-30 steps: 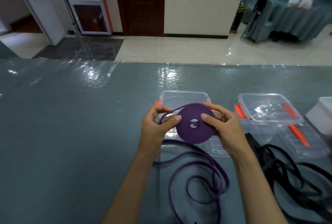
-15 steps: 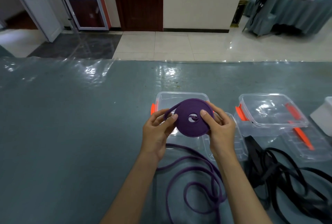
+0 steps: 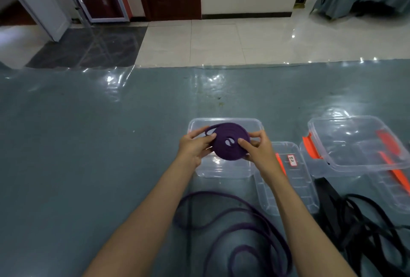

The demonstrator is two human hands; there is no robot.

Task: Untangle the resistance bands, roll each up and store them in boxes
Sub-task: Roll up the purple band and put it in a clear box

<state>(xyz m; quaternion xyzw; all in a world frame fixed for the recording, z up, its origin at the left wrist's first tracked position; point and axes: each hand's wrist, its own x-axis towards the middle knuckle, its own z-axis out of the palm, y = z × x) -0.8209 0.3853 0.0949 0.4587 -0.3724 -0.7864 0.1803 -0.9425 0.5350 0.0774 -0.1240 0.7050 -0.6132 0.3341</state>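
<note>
Both hands on the purple band roll (image 3: 229, 141), held above the near-left clear box (image 3: 224, 172), just over its open top. Left hand (image 3: 195, 146) grips the roll's left edge, thumb on the face, fingers curled behind. Right hand (image 3: 258, 151) pinches the right edge, thumb on the face near the centre hole, fingers wrapped round the rim. Roll is a flat disc, tilted toward the camera, small gap at its centre. One loose turn sticks out at the roll's top left.

Unrolled purple band (image 3: 233, 230) lies in loops on the surface (image 3: 88, 143) near the forearms; can't tell whether it joins the roll. That box's lid (image 3: 297, 188) sits flat just right of it, orange clip and a small label showing, partly hidden by the right forearm. Second clear box (image 3: 355, 143) further right, orange latch on its left side, orange strips on its far side. Black bands (image 3: 363, 232) in a tangled heap at bottom right, touching the lid's near corner. Surface is grey-blue under shiny clear film.
</note>
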